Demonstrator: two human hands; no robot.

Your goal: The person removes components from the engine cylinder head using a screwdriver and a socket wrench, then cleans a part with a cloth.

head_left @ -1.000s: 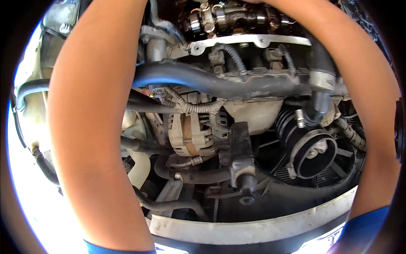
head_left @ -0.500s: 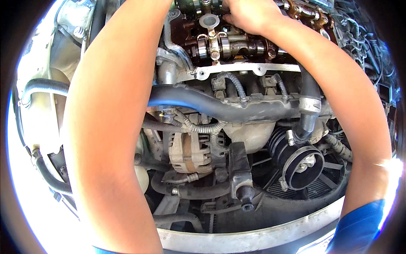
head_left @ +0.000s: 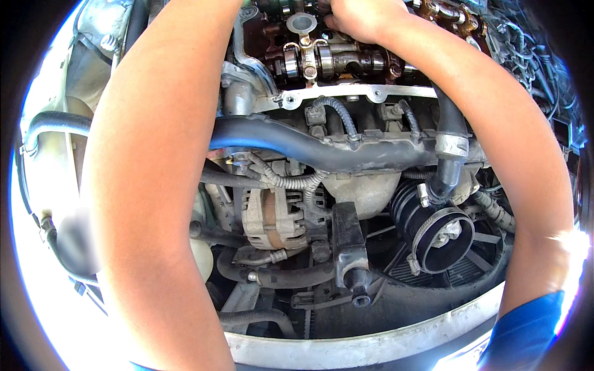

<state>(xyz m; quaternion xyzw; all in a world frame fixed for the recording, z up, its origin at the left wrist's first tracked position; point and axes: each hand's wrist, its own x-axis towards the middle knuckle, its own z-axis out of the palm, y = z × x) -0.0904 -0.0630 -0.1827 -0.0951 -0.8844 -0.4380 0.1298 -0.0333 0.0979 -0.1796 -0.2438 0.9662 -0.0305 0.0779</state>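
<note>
Both my arms reach forward over an opened car engine. My left forearm (head_left: pixel 154 161) runs up past the top edge, so my left hand is out of sight. At the top, my right hand (head_left: pixel 359 20) rests low over the oily valve train, its thumb bent inward. Its other fingers are mostly cut off by the frame and look curled; what they hold cannot be made out. Beside the thumb stands a round metal spark plug tube (head_left: pixel 301 23). Just below lies a dark, oil-coated camshaft (head_left: pixel 359 62) under a bearing cap (head_left: pixel 307 60).
A thick black coolant hose (head_left: pixel 278 143) crosses in front of the cylinder head. Nearer are the alternator (head_left: pixel 272 217), an upright black plastic part (head_left: pixel 351 247) and an intake duct (head_left: pixel 442 242) with a clamp and crumpled white material inside. A pale front crossmember (head_left: pixel 371 346) curves along the bottom.
The engine sits slightly higher and farther left in the picture. My right hand has shifted little and stays over the valve train. My left hand remains beyond the top edge.
</note>
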